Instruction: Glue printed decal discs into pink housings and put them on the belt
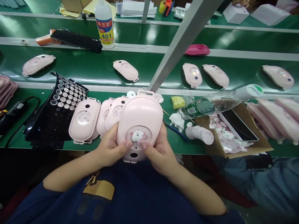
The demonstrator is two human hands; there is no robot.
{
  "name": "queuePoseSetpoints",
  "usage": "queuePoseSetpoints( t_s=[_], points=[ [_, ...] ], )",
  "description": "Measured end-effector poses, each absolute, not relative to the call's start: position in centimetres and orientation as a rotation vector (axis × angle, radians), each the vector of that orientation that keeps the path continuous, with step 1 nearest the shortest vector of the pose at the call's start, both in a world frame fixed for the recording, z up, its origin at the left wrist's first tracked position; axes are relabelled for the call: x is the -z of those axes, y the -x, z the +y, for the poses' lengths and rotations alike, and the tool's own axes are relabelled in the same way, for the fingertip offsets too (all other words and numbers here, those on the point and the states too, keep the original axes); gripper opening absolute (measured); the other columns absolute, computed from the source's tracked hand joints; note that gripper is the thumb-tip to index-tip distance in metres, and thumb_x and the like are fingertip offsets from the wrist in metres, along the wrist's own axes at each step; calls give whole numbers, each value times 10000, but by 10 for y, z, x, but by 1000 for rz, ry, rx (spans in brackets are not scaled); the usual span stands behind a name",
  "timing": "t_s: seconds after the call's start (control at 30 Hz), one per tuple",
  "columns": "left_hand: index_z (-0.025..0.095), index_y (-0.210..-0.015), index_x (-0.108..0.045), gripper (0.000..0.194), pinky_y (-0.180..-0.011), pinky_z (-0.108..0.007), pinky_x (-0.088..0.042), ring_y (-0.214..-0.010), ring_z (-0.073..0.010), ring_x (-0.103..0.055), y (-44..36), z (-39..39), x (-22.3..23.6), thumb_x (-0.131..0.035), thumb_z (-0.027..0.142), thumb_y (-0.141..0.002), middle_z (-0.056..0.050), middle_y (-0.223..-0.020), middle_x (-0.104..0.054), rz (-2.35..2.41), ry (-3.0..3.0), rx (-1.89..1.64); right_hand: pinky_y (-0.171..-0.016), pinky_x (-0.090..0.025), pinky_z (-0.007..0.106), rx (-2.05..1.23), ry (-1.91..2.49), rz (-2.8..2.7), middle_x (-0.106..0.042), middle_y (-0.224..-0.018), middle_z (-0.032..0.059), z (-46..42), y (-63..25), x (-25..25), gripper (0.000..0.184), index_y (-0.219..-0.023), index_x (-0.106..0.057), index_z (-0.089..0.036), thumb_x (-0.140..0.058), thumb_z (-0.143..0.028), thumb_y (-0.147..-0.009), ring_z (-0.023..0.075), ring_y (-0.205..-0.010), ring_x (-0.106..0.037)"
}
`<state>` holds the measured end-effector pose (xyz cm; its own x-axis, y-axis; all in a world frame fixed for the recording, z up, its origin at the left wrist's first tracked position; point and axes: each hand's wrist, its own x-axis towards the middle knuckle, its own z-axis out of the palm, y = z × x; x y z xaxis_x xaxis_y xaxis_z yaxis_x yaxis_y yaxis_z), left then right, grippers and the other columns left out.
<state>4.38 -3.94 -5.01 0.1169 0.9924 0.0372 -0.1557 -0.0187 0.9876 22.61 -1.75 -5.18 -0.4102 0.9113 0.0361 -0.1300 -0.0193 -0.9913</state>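
Between my two hands I hold a pale pink plastic case cover (140,112), tilted up toward me near the bench edge. My left hand (113,148) grips its left side, thumb on the front. My right hand (161,149) grips the right side, its thumb pressing by a small white cat figure (137,136) on the round printed disc. A black oval sits below the disc. Just left of the cover, similar pink covers (84,119) lie overlapping on the bench, with round printed discs and black dots.
A black sticker sheet (67,93) lies left. To the right are a water bottle (210,104), a stack of round discs (199,134) and a cardboard box (259,149) holding cat figures and a phone (240,126). A slanted metal post (179,40) rises ahead; more covers lie on the green belt (158,67).
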Motion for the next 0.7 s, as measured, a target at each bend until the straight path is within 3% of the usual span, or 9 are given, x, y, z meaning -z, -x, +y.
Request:
queuePoseSetpoints(
  t_s=[0.4, 0.7],
  points=[
    [157, -1340, -556, 535, -954, -373, -573, -1122, -286, -691, -43, -38, 50, -732, 407, -902, -133, -1251, -722, 1076, -1215, -1185, -1078, -554, 451, -1565, 897, -1391, -565, -1434, 111, -18, -225, 49, 864, -1595, -123, -332, -659, -497, -939, 247, -1272, -618],
    [160, -1330, -547, 568, -965, -410, -574, -1156, -319, -682, -40, -33, 52, -738, 431, -870, -147, -1271, -707, 1074, -1231, -1172, -1079, -552, 472, -1461, 907, -1464, -568, -1428, 118, -18, -222, 54, 785, -1575, -137, -332, -621, -450, -968, 257, -1275, -614]
  ],
)
